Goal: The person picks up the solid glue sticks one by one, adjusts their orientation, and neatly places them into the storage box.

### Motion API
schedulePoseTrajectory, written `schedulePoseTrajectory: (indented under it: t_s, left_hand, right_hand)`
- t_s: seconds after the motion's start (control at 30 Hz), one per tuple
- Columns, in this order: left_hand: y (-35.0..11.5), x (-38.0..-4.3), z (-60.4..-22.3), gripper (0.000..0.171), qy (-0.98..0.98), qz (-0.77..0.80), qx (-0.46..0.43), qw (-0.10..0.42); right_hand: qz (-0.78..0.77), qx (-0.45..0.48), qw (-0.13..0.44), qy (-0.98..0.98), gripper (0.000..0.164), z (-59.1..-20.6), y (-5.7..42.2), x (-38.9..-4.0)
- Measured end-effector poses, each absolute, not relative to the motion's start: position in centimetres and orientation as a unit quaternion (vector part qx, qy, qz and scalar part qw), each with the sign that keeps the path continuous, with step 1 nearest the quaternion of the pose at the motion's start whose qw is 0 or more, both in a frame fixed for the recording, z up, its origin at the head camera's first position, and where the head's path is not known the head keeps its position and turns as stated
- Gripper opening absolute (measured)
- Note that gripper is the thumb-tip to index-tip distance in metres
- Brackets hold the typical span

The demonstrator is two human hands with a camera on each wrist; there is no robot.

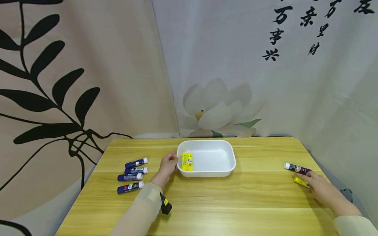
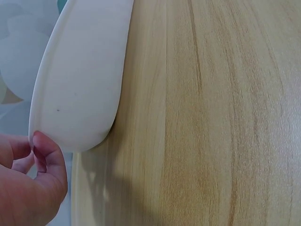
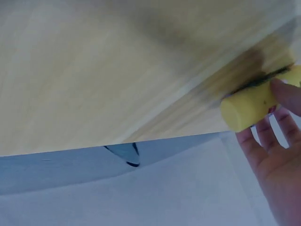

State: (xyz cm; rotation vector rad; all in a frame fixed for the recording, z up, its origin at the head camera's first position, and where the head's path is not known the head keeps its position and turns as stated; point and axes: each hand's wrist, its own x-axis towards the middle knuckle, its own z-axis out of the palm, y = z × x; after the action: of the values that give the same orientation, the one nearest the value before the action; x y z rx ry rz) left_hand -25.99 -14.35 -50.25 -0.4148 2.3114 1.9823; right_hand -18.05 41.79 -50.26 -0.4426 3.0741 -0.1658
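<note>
At the left end of the white tray (image 1: 209, 174), my left hand (image 1: 167, 167) pinches the rim between thumb and fingers. The left wrist view shows the same hand (image 2: 35, 181) on the corner of the tray (image 2: 80, 75). Two yellow glue sticks (image 1: 187, 162) lie side by side in the tray's left part. On the right side of the table, my right hand (image 1: 320, 188) holds another yellow glue stick (image 1: 300, 181). Thumb and fingers are on its sides in the right wrist view, where its round yellow end (image 3: 233, 114) faces the camera. A blue glue stick (image 1: 296, 168) with a white cap lies just beyond it.
Several blue glue sticks (image 1: 130, 177) with white caps lie in a loose column left of my left forearm. The wooden table (image 1: 236, 200) ends at a back edge against printed curtains (image 1: 141, 82). A black device (image 1: 166, 205) is strapped to my left wrist.
</note>
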Motion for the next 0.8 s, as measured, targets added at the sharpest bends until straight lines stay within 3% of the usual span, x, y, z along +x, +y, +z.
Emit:
schedulePoseTrajectory:
  t_s: [0.27,0.37,0.67,0.8]
  left_hand:
    - [-14.4,-25.9,-50.3,0.042,0.753,0.642,-0.139,0.029]
    - [-14.4,-26.0,-50.3,0.041,0.753,0.642,-0.139,0.027]
    - [-14.5,-26.0,-50.3,0.041,0.752,0.644,-0.136,0.03]
    - [-14.4,-26.0,-50.4,0.041,0.753,0.644,-0.134,0.03]
  right_hand:
    - [-0.066,-0.227,-0.101,0.966,0.069,-48.7,39.6,-18.7]
    - [-0.089,-0.231,-0.118,0.962,0.074,-48.0,38.3,-19.0]
    - [-0.254,-0.149,-0.102,0.95,0.064,-46.2,34.3,-19.7]
    - [-0.333,-0.095,-0.045,0.937,0.064,-46.1,33.3,-20.2]
